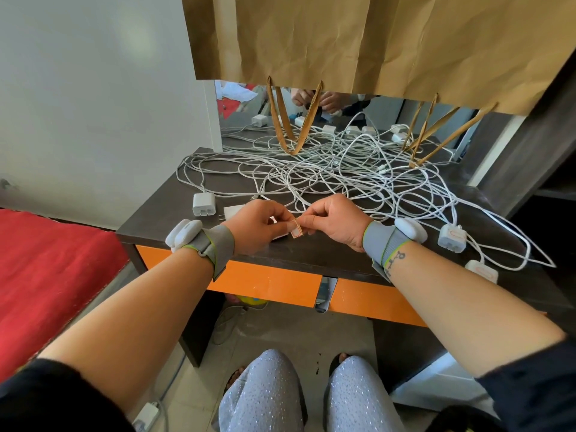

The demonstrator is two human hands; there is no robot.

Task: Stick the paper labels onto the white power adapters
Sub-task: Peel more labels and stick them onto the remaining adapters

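White cables (pixel 327 173) lie in a big tangle over the dark bench (pixel 311 257), and the adapters sit at their ends. Both hands meet above the front edge of the bench. The left hand (pixel 260 222) and the right hand (pixel 335 221) pinch one small label (pixel 296 231) between them, with the fingers of each hand curled and closed on it. The label is white with an orange border, and its long axis runs nearly up and down, a little tilted. Under the left hand a white sheet (pixel 279 237) shows partly; I cannot tell what it is exactly.

One adapter (pixel 204 204) stands at the left of the bench, near the left hand, its prongs pointing to the front edge. A second adapter (pixel 232 211) lies just beside it, partly hidden by the left hand. At the right, two adapters (pixel 452 238) (pixel 482 271) already carry a label on the upper face; both labels lie with the long axis across. A brown paper bag (pixel 374 35) hangs above the bench.
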